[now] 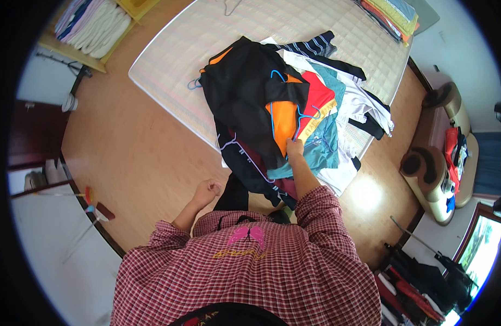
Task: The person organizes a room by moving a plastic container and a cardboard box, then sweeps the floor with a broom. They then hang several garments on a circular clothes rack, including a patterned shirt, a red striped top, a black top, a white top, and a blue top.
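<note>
My right hand (295, 147) grips a blue clothes hanger (298, 122) at the near side of a clothes pile. My left hand (208, 191) is off the bed's near edge, fingers curled, with nothing visible in it. On the pile lies a black garment with orange lining (244, 81); another blue hanger hook pokes out of it. A white hanger (250, 159) lies on a dark garment at the near left. Right of the black garment are a red garment with a yellow band (318, 91), teal garments (330, 157), white garments (358, 102) and a striped sleeve (317, 44).
The pile rests on a bed with a quilted mat (164, 65). Folded textiles (391, 18) stand at its far right corner, and a hanger (233, 6) lies at the far edge. A shelf with bedding (97, 28) is at left, a sofa (427, 167) at right, hanging clothes (413, 281) lower right.
</note>
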Action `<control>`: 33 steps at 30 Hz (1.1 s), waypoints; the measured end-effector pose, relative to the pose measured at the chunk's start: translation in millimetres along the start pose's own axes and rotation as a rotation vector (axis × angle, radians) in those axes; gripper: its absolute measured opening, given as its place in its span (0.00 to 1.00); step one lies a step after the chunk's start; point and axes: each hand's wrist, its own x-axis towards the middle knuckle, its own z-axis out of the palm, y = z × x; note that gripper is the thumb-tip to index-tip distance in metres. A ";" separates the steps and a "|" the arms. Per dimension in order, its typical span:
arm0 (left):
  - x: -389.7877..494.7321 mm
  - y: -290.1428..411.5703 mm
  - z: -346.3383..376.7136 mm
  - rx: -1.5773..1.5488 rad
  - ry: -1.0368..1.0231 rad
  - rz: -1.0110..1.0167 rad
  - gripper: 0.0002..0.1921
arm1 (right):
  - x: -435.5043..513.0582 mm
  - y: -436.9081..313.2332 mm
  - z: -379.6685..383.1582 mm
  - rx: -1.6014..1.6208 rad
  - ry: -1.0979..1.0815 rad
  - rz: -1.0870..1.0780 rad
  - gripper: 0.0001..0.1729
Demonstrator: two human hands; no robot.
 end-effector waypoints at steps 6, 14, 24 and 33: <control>112.8 102.6 -71.2 0.452 0.001 0.375 0.13 | -38.4 -54.5 -14.3 0.227 0.376 -0.301 0.15; 181.5 350.3 -32.0 0.484 0.100 1.209 0.43 | -126.9 -144.6 -102.2 0.233 0.411 -0.852 0.05; 30.2 536.8 -41.8 0.225 0.037 1.173 0.25 | -222.4 -246.1 -296.4 0.031 0.701 -1.320 0.06; -100.1 526.0 -7.6 0.420 -0.067 1.867 0.10 | -312.9 -217.2 -427.4 -0.364 0.716 -1.447 0.13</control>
